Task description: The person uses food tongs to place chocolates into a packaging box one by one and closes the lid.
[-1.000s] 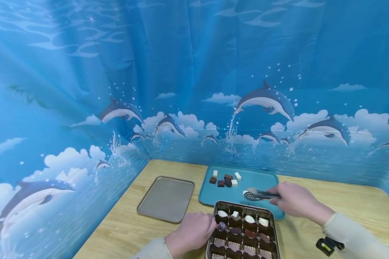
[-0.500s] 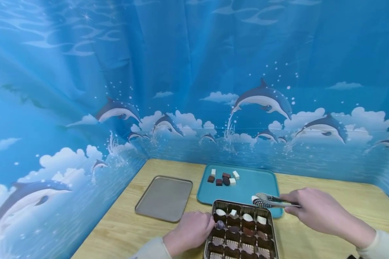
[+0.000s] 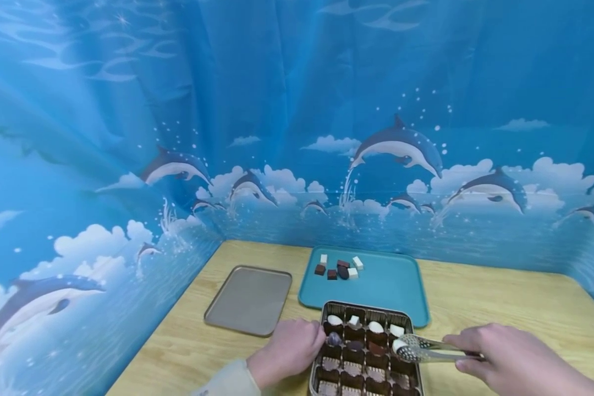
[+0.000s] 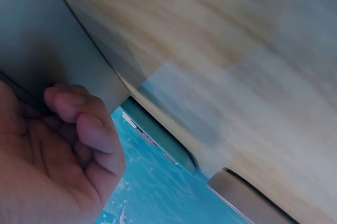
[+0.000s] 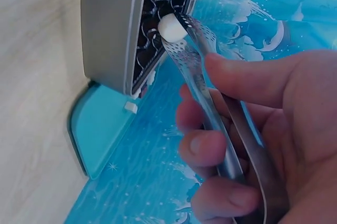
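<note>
My right hand [image 3: 517, 355] holds metal tongs [image 3: 443, 352] with perforated tips. Between the tips sits a rounded white chocolate [image 5: 171, 29], over the right end of the second row of the divided chocolate box [image 5: 108, 29]. White chocolates [image 3: 375, 327] fill the far row of that box, and dark ones [image 3: 355, 345] lie in the second row. Nearer compartments show only clear ribbed liners [image 3: 352, 367]. At the box's left edge, my left hand [image 3: 294, 344] grips the rim with curled fingers; its thumb is hidden in the left wrist view.
Behind the box lies a teal tray [image 3: 386, 280] with several white and dark chocolates [image 3: 332, 274] at its far left. A flat grey-brown tray [image 3: 249, 300] rests on the wooden table to the left. A blue dolphin-print curtain [image 3: 277, 110] hangs behind.
From above the teal tray, my right hand has brought the tongs and white chocolate nearer and over the box's right side. My left hand has stayed on the rim.
</note>
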The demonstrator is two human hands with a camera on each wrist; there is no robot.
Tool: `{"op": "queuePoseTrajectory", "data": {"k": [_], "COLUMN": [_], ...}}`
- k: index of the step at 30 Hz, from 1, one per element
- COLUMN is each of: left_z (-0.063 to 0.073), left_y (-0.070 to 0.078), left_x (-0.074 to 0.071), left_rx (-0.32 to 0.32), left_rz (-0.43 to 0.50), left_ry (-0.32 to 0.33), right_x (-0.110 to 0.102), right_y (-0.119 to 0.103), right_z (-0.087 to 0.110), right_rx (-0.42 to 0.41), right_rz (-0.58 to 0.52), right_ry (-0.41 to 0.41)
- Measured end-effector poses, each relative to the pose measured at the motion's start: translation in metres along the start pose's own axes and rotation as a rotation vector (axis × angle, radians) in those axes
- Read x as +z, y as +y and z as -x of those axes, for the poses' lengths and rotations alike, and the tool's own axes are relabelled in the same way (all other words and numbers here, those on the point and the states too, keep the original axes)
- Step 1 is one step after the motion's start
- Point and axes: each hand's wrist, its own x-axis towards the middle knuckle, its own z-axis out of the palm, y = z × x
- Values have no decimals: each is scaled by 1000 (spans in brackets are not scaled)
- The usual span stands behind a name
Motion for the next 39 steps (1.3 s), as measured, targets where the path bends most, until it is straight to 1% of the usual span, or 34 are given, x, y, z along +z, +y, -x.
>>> {"op": "queuePoseTrajectory", "data": {"k": [3, 5, 11, 14, 18, 22, 24, 26, 28, 31, 33, 36, 39], "left_z": [-1, -2, -5, -5, -7, -7, -7, -7, -8, -8, -8, -8, -7], "left_y": [-1, -1, 1, 1, 2, 2, 2, 2, 3, 3, 3, 3, 4], "left_x": [-1, -1, -2, -2, -1, -1, -1, 0, 1, 2, 3, 2, 2], "left_rx": [16, 28, 43, 39, 32, 23, 21, 19, 24, 39, 49, 51, 47], "left_rz": [-13, -34, -105, -96, -79, -77, -77, -81, -88, -114, -134, -153, -154], "left_ry": [11, 22, 43, 46, 53, 55, 55, 57, 55, 49, 43, 43, 42], "right_x": [4, 6, 9, 11, 12, 7, 3, 0, -3, -6, -9, -12, -14], "right_y": [1, 1, 2, 2, 1, 0, -2, -4, -6, -8, -9, -7, -1], "right_z": [2, 2, 1, 1, 1, 2, 1, -1, -7, -20, -34, -57, -80], "right_rx": [-12, -13, -31, -29, -3, 20, 27, 15, 2, -16, -14, -4, -8], "right_rz": [-26, -33, -40, -46, -62, -68, -60, -48, -25, 20, 35, 42, 41], "right_ry": [-49, -66, -79, -79, -91, -87, -58, 10, 99, 239, 291, 307, 277]}}
